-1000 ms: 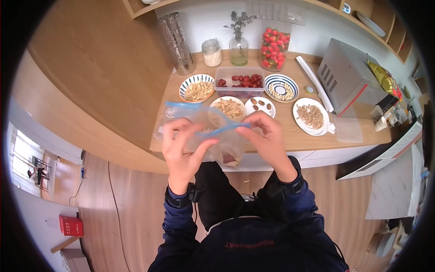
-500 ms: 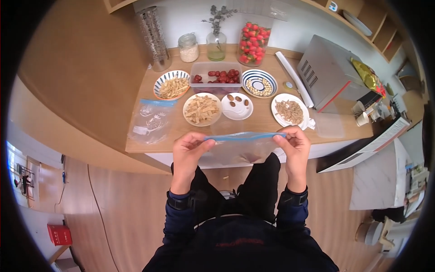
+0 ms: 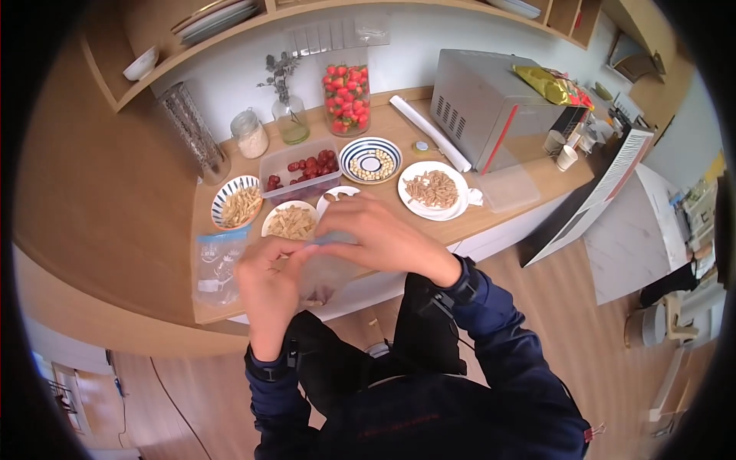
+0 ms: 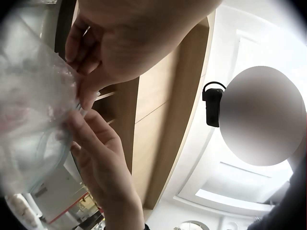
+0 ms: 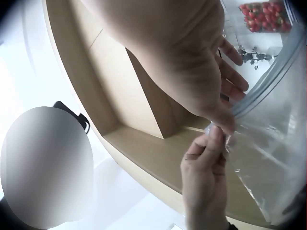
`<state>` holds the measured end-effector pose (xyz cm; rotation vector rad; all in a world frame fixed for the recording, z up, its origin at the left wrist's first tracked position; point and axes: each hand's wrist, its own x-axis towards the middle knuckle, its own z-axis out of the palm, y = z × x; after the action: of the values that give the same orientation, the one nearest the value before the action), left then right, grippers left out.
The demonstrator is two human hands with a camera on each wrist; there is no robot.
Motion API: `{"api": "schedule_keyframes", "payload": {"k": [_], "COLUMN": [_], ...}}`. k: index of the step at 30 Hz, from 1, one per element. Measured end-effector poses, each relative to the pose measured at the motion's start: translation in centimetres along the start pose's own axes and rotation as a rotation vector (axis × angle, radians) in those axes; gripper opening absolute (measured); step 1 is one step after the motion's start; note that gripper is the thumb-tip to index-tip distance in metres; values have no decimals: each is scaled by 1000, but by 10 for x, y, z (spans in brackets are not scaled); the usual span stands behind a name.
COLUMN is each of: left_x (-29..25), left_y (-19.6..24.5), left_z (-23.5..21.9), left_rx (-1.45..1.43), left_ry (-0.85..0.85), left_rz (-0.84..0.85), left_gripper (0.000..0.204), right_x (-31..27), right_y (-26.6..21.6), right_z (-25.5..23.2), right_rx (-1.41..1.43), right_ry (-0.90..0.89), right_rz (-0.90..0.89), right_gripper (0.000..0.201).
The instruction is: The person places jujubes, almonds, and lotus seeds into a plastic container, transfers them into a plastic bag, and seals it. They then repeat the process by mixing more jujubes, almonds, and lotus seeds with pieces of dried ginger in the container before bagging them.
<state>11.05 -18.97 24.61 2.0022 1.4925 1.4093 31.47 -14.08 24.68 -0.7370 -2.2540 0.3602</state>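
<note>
My left hand (image 3: 264, 280) pinches one end of the blue zip strip on a clear zip bag (image 3: 330, 272). Thumb and fingers of my right hand (image 3: 383, 239) are on the same strip, right beside the left fingertips. Below the hands the bag hangs in front of the counter edge, with some reddish and pale pieces low inside it. In the right wrist view the clear bag (image 5: 268, 158) spreads out from the pinched corner. Partly behind the right hand lies a white plate (image 3: 326, 205) with brown nuts or dates.
On the wooden counter (image 3: 368, 201) stand a bowl of pale sticks (image 3: 239, 205), a bowl of pale strips (image 3: 290, 221), a box of red fruit (image 3: 307, 165), a blue-ringed plate (image 3: 371, 159) and a white plate (image 3: 434, 190). Another zip bag (image 3: 216, 264) lies at left. A microwave (image 3: 491, 107) stands behind.
The hands were apart, with the strip stretched between them; now the right hand has moved left to the left hand's end of the strip. The head view has turned.
</note>
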Motion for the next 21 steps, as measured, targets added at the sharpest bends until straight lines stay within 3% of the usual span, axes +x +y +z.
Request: {"api": "schedule_keyframes", "payload": {"k": [4,14,21], "left_x": [17,45,50], "left_y": [-5,-18,-13], "left_z": [-13,-16,-11], "left_rx": [-15,-77,113], "left_ry": [12,3,44], "left_rz": [-12,66,213], "left_gripper": [15,14,16], "right_x": [28,56,57], "right_y": [0,12,22], "right_z": [-1,3,9], "right_rx": [136,113,128], "right_ry": [-28,30,19], "right_rz": [14,-25,-12], "right_gripper": [16,14,16]}}
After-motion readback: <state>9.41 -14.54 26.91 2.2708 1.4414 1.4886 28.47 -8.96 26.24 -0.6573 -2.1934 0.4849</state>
